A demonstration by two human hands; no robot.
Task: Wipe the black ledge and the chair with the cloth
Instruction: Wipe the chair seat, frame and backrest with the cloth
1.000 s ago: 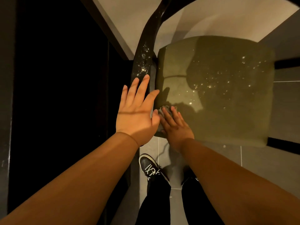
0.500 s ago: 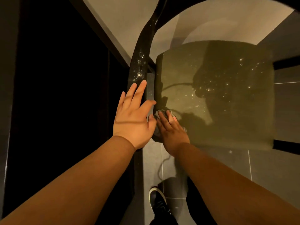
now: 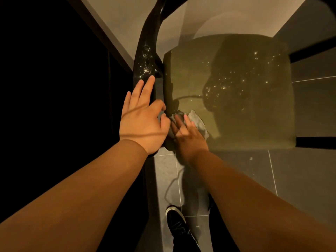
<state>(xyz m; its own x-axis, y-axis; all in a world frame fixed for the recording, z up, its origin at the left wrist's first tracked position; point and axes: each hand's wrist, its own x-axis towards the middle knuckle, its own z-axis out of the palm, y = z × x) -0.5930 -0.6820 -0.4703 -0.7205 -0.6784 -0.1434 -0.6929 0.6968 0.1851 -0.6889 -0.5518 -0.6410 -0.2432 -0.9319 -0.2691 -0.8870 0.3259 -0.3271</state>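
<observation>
Ok, my right hand [image 3: 189,138] is flat, fingers straight and together, pressing the cloth [image 3: 199,122] onto the chair [image 3: 236,99] seat's near-left corner. My left hand [image 3: 141,122] has its fingers spread over the black curved rail [image 3: 145,59].

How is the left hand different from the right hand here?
The left hand stretches its fingers over the curved black rail, while the right hand presses the grey cloth flat onto the olive chair seat. The left hand is brightly lit; the right hand sits in shadow. Both are close together by the seat's near left corner.
</observation>
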